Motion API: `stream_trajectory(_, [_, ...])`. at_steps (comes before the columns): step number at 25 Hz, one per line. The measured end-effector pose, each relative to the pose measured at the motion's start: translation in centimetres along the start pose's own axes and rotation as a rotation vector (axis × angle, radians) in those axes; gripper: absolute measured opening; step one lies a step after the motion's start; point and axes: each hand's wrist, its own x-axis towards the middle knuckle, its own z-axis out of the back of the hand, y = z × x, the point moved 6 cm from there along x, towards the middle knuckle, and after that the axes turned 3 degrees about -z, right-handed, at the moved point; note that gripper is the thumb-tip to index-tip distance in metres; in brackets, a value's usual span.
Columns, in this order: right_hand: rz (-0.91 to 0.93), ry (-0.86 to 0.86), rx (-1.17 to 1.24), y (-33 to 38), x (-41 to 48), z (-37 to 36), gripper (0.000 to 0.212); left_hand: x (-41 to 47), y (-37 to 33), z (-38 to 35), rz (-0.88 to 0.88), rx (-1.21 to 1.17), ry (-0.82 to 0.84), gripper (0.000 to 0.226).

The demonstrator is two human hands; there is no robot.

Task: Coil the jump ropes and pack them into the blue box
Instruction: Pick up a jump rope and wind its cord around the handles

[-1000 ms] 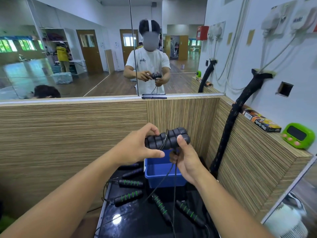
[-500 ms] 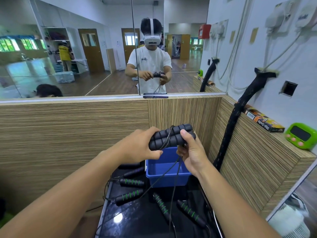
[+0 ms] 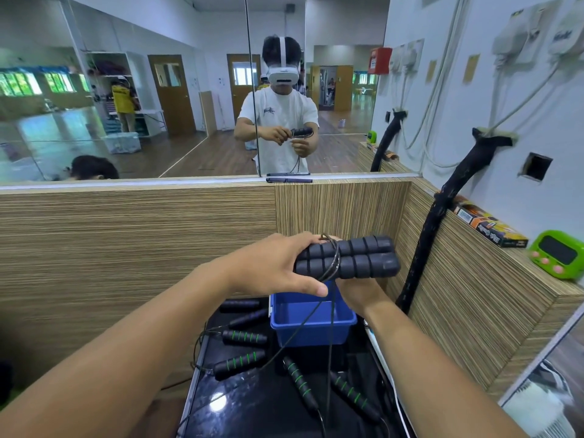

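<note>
Slipping wraps: the cord point(image 3: 333, 263) is being wound in only a few turns around the paired handles point(image 3: 347, 260); if tension is being let go by the lower hand, the loops are likely to be slid off toward the free ends.

Snagging: two strands are being left hanging from the bundle down past the blue box point(image 3: 313, 324) to the black surface point(image 3: 252, 403), where other ropes with green-banded handles point(image 3: 240, 361) are lying loose; the trailing cord could be caught on them and they could be dragged along.

Handles parting: the two handles are being pressed side by side at one end only, so the far ends could be spread apart if the grip is loosened.

Left hand point(image 3: 271, 270): being kept closed around the left ends of the two handles, thumb underneath, fingers over the top.

Right hand point(image 3: 357, 292): being held just below the bundle; it is largely hidden by the handles, so how firmly the cord is being pinched cannot be told.

Rope relative to grip: the handles are being held level, projecting rightward from the left hand, with the wraps just beside its fingertips.

Blue box: being kept directly beneath the bundle, apparently empty.
</note>
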Motion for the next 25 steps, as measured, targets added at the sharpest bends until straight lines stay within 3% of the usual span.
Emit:
stream_trajectory(3, [-0.056,-0.079,-0.387,-0.4,0.3,-0.2,0.031,-0.1,0.3,0.1,0.029,0.028,-0.022,0.056])
stream_trajectory(5, [-0.041,-0.061,-0.491,0.6,0.1,-0.5,0.030,-0.3,0.3,-0.1,0.015,0.007,-0.040,0.057])
stream_trajectory(6, [0.017,-0.024,-0.368,1.7,-0.1,-0.7,0.026,-0.4,0.2,-0.3,-0.003,0.007,-0.039,0.061])
stream_trajectory(8, [0.138,0.093,0.124,3.7,0.0,-0.7,0.015,-0.7,0.0,-0.6,-0.028,-0.003,-0.042,0.067])
stream_trajectory(9, [0.169,0.118,0.288,4.4,0.4,-0.4,0.020,-0.8,0.1,-0.5,-0.034,-0.014,-0.058,0.067])
stream_trajectory(11, [0.176,0.157,0.357,5.0,0.2,-0.2,0.022,-0.7,0.4,-0.3,-0.044,-0.038,-0.090,0.067])
stream_trajectory(13, [0.125,0.132,0.149,4.6,-0.4,-0.3,0.017,-0.8,0.3,0.0,-0.063,-0.060,-0.096,0.072])
stream_trajectory(15, [0.028,0.066,-0.331,3.4,-0.7,-0.2,0.027,-1.0,-0.3,-0.1,-0.100,-0.024,-0.082,0.082])
stream_trajectory(17, [0.047,0.017,-0.656,2.7,-0.1,0.0,0.019,-1.1,-0.6,-0.1,-0.145,0.032,-0.080,0.079])
stream_trajectory(19, [0.041,-0.026,-0.671,2.6,0.4,0.1,0.013,-1.1,-0.5,0.1,-0.128,0.024,-0.088,0.071])
stream_trajectory(23, [-0.002,0.004,-0.735,1.8,0.7,-0.1,0.036,-1.2,0.0,0.2,-0.074,0.041,-0.094,0.061])
stream_trajectory(25, [-0.029,0.022,-0.777,1.8,0.5,-0.4,0.034,-1.3,0.1,0.3,-0.080,0.020,-0.124,0.056])
